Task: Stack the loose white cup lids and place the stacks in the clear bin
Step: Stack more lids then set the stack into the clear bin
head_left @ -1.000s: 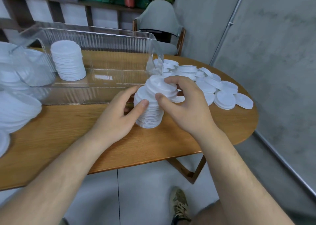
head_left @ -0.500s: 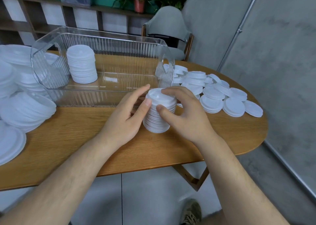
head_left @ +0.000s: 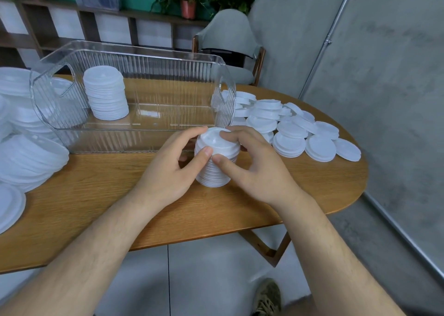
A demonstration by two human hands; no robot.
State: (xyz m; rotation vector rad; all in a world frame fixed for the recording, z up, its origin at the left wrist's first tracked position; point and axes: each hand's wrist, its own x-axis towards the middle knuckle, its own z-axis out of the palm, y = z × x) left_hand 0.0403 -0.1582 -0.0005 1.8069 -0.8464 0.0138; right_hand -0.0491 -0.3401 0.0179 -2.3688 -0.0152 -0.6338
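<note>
A stack of white cup lids [head_left: 217, 158] stands on the wooden table [head_left: 96, 202], just in front of the clear bin [head_left: 134, 142]. My left hand [head_left: 173, 169] grips the stack from the left, thumb on its near side and fingers round the back. My right hand [head_left: 252, 166] grips it from the right, with fingers over the top lid. Inside the bin, at its left end, stands another stack of lids [head_left: 107, 93]. Loose white lids [head_left: 288, 128] lie spread over the table to the right of the bin.
Piles of larger white lids [head_left: 21, 147] crowd the table's left end. A grey chair [head_left: 228, 49] stands behind the table, with a shelf and potted plants [head_left: 187, 0] beyond. A grey wall with a metal pipe [head_left: 329, 41] rises on the right.
The leaning, uneven stack has been squared up between both hands and now stands straight. The view has shifted, so the bin and table appear farther right.
</note>
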